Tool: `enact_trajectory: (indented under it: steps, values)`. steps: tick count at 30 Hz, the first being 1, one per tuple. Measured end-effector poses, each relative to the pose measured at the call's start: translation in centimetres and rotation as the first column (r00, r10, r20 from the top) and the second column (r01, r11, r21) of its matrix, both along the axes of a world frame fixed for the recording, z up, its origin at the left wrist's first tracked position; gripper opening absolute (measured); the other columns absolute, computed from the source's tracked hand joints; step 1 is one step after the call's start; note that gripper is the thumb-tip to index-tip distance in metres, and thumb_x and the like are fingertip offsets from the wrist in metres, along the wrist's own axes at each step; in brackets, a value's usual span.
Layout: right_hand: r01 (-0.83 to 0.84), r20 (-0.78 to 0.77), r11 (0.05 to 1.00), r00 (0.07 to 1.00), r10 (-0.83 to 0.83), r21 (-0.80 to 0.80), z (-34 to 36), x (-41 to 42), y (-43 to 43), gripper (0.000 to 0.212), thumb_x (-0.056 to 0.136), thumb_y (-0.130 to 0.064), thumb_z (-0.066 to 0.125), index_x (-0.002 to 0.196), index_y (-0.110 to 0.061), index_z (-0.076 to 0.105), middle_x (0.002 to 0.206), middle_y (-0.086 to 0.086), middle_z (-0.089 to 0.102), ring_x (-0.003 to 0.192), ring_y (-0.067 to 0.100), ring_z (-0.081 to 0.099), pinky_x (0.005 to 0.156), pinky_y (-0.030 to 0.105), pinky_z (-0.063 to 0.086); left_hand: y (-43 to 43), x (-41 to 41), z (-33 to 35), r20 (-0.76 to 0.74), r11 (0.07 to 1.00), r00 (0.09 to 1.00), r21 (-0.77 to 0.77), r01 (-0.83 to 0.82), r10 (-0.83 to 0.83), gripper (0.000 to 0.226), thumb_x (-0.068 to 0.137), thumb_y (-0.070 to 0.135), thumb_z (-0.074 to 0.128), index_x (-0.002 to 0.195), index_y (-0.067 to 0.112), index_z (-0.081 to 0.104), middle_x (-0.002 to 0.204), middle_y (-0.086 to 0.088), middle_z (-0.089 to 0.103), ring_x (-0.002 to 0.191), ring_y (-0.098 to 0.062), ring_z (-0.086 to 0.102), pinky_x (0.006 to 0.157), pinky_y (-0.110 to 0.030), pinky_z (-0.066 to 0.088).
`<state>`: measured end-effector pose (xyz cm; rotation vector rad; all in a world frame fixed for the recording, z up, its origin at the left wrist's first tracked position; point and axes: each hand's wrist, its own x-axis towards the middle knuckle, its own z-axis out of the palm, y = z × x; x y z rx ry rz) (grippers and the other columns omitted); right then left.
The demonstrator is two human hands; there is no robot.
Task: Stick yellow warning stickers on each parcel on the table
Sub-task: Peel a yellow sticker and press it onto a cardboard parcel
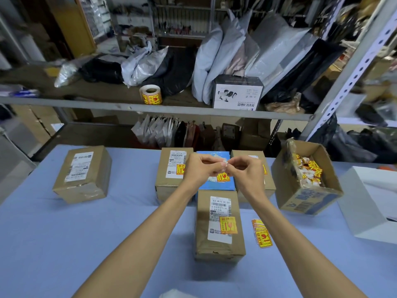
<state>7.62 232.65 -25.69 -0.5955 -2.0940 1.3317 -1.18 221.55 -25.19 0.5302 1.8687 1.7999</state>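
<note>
perhaps five parcels (219, 226); one sticker roll (150, 94)

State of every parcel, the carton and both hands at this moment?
Far-left parcel: sealed, no yellow sticker visible.
Back-left parcel: stickered.
Blue parcel: stickered.
Back-right parcel: sticker partly visible.
Near parcel: stickered.
Open carton: flaps up, holds sticker scraps.
Left hand, right hand: pinch one small pale piece together.

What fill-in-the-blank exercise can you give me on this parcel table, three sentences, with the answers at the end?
1. The roll of yellow stickers stands on the ___ behind the table.
2. Only the brown parcel on the far ___ shows no yellow sticker.
3. The left hand and the right hand pinch one small pale piece in front of the ___ parcel.
Missing words: shelf, left, blue.
</note>
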Motion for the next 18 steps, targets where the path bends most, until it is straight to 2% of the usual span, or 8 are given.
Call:
enact_trajectory:
  steps: [3, 8, 12, 18]
  values:
    - [-0.084, -0.055, 0.992, 0.995, 0.079, -0.095, 0.1, 0.4, -0.3, 0.012, 0.081, -0.01, 0.072, 0.092, -0.007, 0.075, 0.078, 0.0, 0.073, 0.07, 0.009, 0.071, 0.061, 0.016, 0.055, -0.1, 0.1, -0.3, 0.033, 0.996, 0.997, 0.047, -0.076, 0.074, 0.01, 0.078, 0.007, 0.076, 0.088, 0.006, 0.075, 0.08, -0.011, 0.074, 0.072, -0.018, 0.071, 0.065, -0.023, 0.057]
    - [-0.178, -0.111, 0.951, 0.982, 0.155, -0.252, 0.3, 0.9, 0.6, 0.014, 0.08, -0.002, 0.071, 0.094, -0.001, 0.074, 0.084, 0.01, 0.074, 0.075, 0.019, 0.072, 0.066, 0.021, 0.057, -0.2, 0.2, 0.1, 0.105, 0.998, 0.994, 0.054, -0.036, 0.03, 0.014, 0.081, 0.005, 0.072, 0.095, 0.002, 0.073, 0.083, -0.01, 0.073, 0.07, -0.013, 0.071, 0.066, -0.02, 0.058]
    - [-0.148, -0.126, 0.965, 0.984, 0.122, -0.219, 0.2, 0.7, 0.7, 0.013, 0.078, -0.008, 0.075, 0.089, -0.002, 0.073, 0.081, 0.008, 0.073, 0.073, 0.015, 0.07, 0.066, 0.021, 0.057, 0.1, 0.6, 0.1, 0.161, 0.998, 0.987, 0.056, -0.001, -0.008, 0.014, 0.085, 0.003, 0.068, 0.098, 0.0, 0.072, 0.08, -0.01, 0.072, 0.068, -0.011, 0.071, 0.068, -0.02, 0.059]
    - [-0.022, -0.132, 0.981, 0.991, -0.004, -0.194, -0.5, 0.2, 1.0, 0.008, 0.083, -0.012, 0.071, 0.086, -0.005, 0.074, 0.076, 0.008, 0.072, 0.069, 0.017, 0.069, 0.063, 0.026, 0.058, 0.3, 0.9, 0.0, 0.116, 0.987, 0.986, 0.123, 0.103, -0.117, 0.017, 0.087, 0.002, 0.064, 0.102, 0.001, 0.07, 0.087, -0.013, 0.073, 0.084, -0.02, 0.073, 0.08, -0.027, 0.059]
